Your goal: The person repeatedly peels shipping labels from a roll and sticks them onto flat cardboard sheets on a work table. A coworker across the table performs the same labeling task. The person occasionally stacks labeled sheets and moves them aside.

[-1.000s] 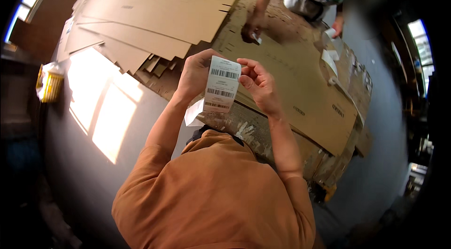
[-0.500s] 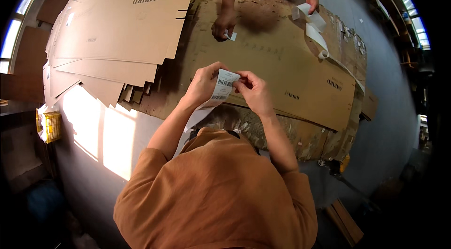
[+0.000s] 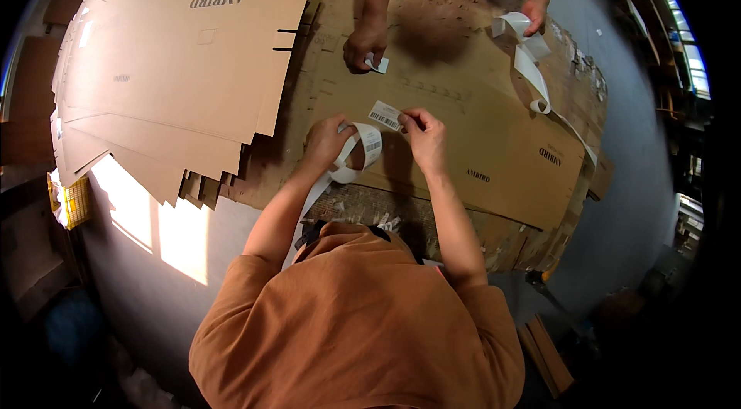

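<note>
Between thumb and fingers, my right hand pinches one edge of a white barcode label, off the strip and held over the flat cardboard. My left hand is closed on a curled strip of labels, whose tail hangs down past my left forearm. Beneath both hands lies a flat brown carton sheet with dark print. Across from me, another person's hand presses a small white label near the sheet's far left part. That person's other hand holds a long white strip that trails down over the sheet.
A tall stack of flattened cartons fills the left side. Worn, torn cardboard shows at the near edge beneath the sheet. A yellow basket stands at far left on the grey floor. Brown boards lie at lower right.
A label has come away from my strip into my right hand. My hands have moved apart, and the left-hand strip now curls in a loop. The view has shifted slightly.
</note>
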`<state>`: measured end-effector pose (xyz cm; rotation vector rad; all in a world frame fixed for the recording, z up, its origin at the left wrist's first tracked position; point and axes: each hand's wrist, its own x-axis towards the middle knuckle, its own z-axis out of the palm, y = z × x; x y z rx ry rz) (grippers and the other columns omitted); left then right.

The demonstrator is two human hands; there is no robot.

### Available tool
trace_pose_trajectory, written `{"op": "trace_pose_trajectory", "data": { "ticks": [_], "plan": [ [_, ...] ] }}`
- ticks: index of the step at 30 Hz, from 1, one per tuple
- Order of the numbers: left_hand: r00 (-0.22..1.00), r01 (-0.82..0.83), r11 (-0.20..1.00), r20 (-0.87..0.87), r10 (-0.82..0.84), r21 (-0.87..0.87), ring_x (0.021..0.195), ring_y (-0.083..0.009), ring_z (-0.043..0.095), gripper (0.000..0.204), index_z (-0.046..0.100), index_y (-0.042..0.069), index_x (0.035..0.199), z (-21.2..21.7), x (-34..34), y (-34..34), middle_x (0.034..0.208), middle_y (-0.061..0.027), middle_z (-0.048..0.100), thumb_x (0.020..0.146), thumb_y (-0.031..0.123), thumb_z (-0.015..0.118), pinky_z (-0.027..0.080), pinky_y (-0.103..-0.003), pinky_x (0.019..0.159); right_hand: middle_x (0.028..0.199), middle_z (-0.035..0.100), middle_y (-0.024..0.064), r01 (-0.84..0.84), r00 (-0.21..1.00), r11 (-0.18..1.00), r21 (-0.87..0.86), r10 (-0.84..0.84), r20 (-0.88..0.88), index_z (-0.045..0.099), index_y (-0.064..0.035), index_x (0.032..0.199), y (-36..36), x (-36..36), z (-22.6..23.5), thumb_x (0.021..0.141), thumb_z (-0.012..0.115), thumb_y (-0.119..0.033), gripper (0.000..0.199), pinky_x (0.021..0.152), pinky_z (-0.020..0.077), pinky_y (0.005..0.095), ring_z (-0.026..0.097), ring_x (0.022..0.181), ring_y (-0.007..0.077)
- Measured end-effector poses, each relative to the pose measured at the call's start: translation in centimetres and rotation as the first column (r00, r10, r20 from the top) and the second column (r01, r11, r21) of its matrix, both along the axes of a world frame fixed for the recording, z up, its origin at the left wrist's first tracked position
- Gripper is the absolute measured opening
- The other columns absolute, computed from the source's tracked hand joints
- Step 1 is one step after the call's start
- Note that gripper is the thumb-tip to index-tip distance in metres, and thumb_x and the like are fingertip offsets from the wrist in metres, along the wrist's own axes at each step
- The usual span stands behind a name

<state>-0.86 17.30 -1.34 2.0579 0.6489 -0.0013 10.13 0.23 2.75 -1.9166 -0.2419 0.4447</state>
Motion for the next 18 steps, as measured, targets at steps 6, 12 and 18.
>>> {"op": "trace_pose_trajectory", "data": {
  "ticks": [6,12,18],
  "plan": [
    [0.998,0.054,0.998,-0.035,-0.054,-0.023,0.079,-0.0369,0.061,0.017,0.063,0.006,0.09,-4.7,0.1,1.2,0.082,-0.0175,0.064,0.078,0.018,0.062,0.047,-0.043,0.068,0.072,0.06,0.0006,-0.005,0.977,1.0,0.03,0.011,-0.211,0.064,0.0033,0.091,0.9,5.2,-5.2,0.085,0.062,-0.011,0.016,0.056,0.0392,0.0216,0.05,0.062,0.0058],
    [0.993,0.063,0.998,-0.101,-0.06,0.026,0.079,-0.0364,0.061,0.017,0.063,0.008,0.091,-6.1,0.4,1.4,0.082,-0.0164,0.064,0.08,0.022,0.062,0.047,-0.043,0.067,0.071,0.06,0.0016,-0.107,0.977,0.994,-0.005,0.104,-0.185,0.064,0.0034,0.089,3.0,6.7,-9.1,0.084,0.062,-0.013,0.017,0.058,0.0416,0.0238,0.051,0.063,0.008],
    [0.991,0.049,0.998,-0.128,-0.043,0.044,0.081,-0.0346,0.061,0.019,0.065,0.009,0.09,-5.9,0.8,1.4,0.083,-0.0151,0.065,0.079,0.025,0.064,0.047,-0.041,0.068,0.07,0.061,0.0043,-0.061,0.962,0.998,-0.023,0.053,-0.267,0.064,0.0037,0.086,4.9,7.3,-11.1,0.083,0.062,-0.014,0.018,0.06,0.0442,0.0273,0.054,0.064,0.0115]
  ]
}}
